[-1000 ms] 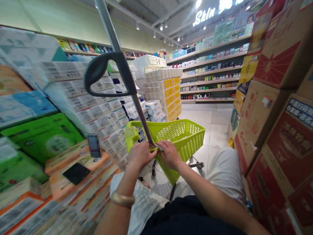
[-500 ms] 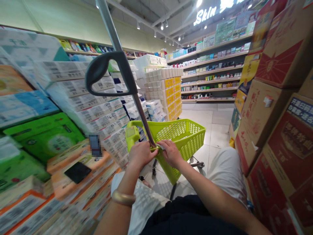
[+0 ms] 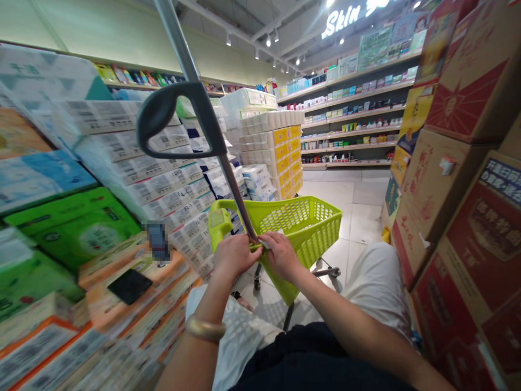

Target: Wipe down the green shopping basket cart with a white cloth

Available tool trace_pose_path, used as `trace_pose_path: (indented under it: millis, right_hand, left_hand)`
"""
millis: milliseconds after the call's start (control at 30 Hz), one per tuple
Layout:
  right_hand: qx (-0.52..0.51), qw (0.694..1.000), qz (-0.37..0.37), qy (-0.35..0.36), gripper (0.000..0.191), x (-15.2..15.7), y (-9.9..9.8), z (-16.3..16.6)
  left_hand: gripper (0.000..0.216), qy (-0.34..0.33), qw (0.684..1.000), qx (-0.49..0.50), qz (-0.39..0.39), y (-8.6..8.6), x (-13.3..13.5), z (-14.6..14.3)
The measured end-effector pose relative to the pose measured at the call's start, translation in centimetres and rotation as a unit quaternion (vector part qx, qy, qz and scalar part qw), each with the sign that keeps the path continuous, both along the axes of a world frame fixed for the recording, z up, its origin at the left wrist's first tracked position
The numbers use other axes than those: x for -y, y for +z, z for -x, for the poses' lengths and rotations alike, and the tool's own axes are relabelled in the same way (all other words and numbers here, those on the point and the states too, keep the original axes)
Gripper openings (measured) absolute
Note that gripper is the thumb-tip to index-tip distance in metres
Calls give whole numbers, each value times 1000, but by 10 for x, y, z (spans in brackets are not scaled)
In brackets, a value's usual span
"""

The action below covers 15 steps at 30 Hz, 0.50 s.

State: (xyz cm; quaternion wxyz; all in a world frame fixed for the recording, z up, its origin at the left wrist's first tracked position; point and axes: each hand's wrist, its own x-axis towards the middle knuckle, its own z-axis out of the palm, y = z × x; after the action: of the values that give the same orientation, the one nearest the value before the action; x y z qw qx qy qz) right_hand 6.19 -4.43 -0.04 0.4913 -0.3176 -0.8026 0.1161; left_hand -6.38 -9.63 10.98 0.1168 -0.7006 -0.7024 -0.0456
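A long metal pole point(image 3: 233, 179) slants from the top of the head view down to my hands, with a grey loop-shaped handle point(image 3: 217, 130) partway along it. My left hand point(image 3: 236, 255) is closed round the pole's lower end, thumb pointing right. My right hand point(image 3: 281, 254) closes on the same end from the other side, fingertips meeting the left thumb. A small white piece shows under its fingers; its kind is unclear. Just beyond both hands stands a lime-green shopping basket cart point(image 3: 321, 228), its handle end behind my left hand.
Stacked tissue packs point(image 3: 163, 179) rise on the left, and cardboard cartons point(image 3: 431, 184) on the right. A dark flat object point(image 3: 130, 286) and a blurred-out phone-like item point(image 3: 158, 241) lie on orange packs. Shelves of small goods point(image 3: 350, 117) line the back. Tiled floor point(image 3: 345, 203) runs between.
The pole and its grey handle have shifted slightly left and up in view. Both hands keep the same grip, and the cart has hardly moved.
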Motion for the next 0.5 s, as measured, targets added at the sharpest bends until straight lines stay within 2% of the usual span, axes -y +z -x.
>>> trace_pose_path:
  millis: [67,200,300,500]
  right_hand:
    - [12,1000,-6,2,55,-7,-8,-10]
    - [-2,998,24,-62,51,-25,-25,-27]
    - [-7,996,40,-84,51,-26,-25,-24]
    - [12,999,6,33,61,-10,-5,-3]
  left_hand:
    - [34,2,1000,0,3,0,0,0]
    - [35,3,1000,-2,8,1,0,0]
    - [35,3,1000,-1,10,0,-1,0]
    - [32,-3,1000,3,0,0,-1,1]
